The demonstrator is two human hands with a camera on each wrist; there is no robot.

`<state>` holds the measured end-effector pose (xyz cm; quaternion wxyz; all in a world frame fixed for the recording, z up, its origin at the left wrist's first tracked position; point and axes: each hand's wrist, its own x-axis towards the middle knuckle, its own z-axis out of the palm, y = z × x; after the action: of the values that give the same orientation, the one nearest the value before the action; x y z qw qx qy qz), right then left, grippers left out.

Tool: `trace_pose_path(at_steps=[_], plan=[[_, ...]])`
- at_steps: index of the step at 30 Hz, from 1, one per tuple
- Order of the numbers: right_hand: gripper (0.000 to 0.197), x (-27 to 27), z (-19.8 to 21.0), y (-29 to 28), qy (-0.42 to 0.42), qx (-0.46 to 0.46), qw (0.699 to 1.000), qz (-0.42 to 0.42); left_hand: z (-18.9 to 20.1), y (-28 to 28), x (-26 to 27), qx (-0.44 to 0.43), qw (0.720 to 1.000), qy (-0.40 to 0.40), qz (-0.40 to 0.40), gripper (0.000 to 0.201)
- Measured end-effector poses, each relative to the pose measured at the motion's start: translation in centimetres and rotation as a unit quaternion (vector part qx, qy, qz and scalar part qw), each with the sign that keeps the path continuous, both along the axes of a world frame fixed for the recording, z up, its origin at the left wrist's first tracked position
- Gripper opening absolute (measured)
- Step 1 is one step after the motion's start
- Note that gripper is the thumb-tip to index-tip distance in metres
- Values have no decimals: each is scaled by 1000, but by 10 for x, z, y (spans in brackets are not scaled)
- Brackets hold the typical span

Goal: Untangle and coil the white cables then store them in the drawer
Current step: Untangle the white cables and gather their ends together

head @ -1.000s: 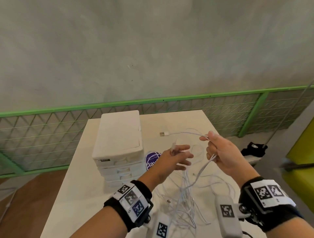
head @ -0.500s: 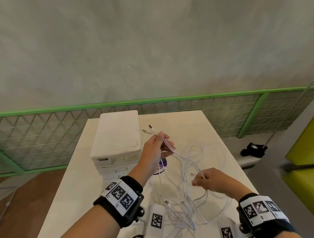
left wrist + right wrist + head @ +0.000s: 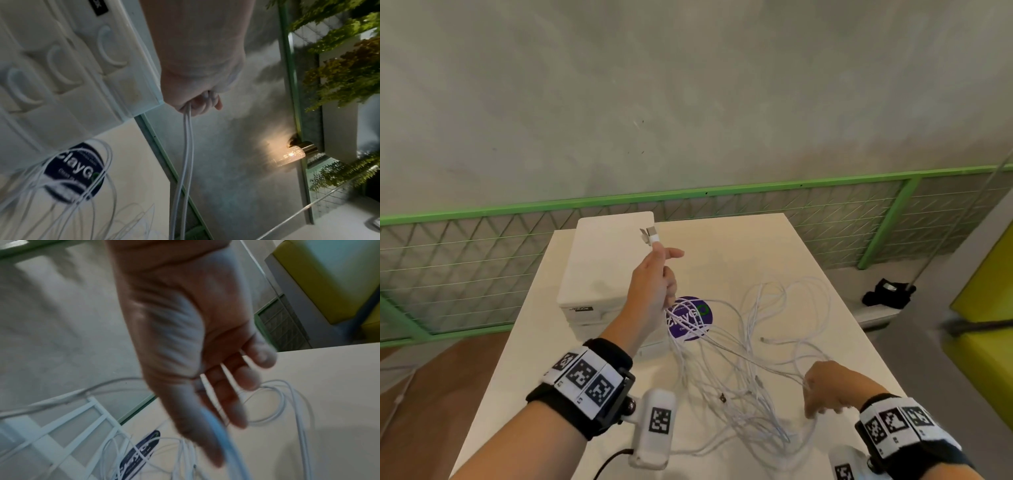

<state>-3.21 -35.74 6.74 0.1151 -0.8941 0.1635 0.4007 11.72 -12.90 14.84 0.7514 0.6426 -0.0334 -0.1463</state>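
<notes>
A tangle of white cables (image 3: 743, 380) lies on the pale table (image 3: 774, 246). My left hand (image 3: 659, 274) is raised over the table beside the white drawer unit (image 3: 606, 260). It grips two cable strands (image 3: 186, 146) in a fist (image 3: 193, 97), and a USB plug (image 3: 653, 236) sticks up above its fingers. The strands run tight from there down to my right hand (image 3: 822, 389), low at the tangle's near right. There, white strands (image 3: 228, 374) pass between its fingers (image 3: 236, 402). The drawers (image 3: 61, 61) look closed.
A round purple sticker (image 3: 688, 317) sits on the table in front of the drawer unit. Behind the table runs a green mesh railing (image 3: 722, 212). A yellow seat (image 3: 989, 308) and a black object (image 3: 887, 291) on the floor are to the right.
My left hand took the plug ends and rose up and away beside the drawer unit. My right hand dropped down to the near right, drawing strands out of the tangle.
</notes>
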Motion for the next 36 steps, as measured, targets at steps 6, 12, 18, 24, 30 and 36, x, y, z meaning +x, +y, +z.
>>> trace_pose_path(at_steps=[6, 12, 18, 24, 30, 36], plan=[[11, -21, -20, -13, -28, -8, 997, -65, 39, 26, 30, -11, 997, -29, 75, 42], [29, -4, -16, -1, -140, 135, 965, -176, 28, 13, 17, 55, 998, -31, -14, 45], [34, -1, -17, 13, -101, 196, 961, -168, 9, -2, -4, 94, 993, -7, -75, 43], [30, -23, -38, 4, -212, 316, 829, -409, 11, 8, 3, 88, 995, 1, -49, 43], [16, -49, -50, -2, -78, 190, 948, -241, 9, 9, 4, 82, 996, -15, -16, 44], [9, -52, -54, 11, -170, 170, 953, -186, 7, 3, 3, 75, 997, -33, 2, 44]])
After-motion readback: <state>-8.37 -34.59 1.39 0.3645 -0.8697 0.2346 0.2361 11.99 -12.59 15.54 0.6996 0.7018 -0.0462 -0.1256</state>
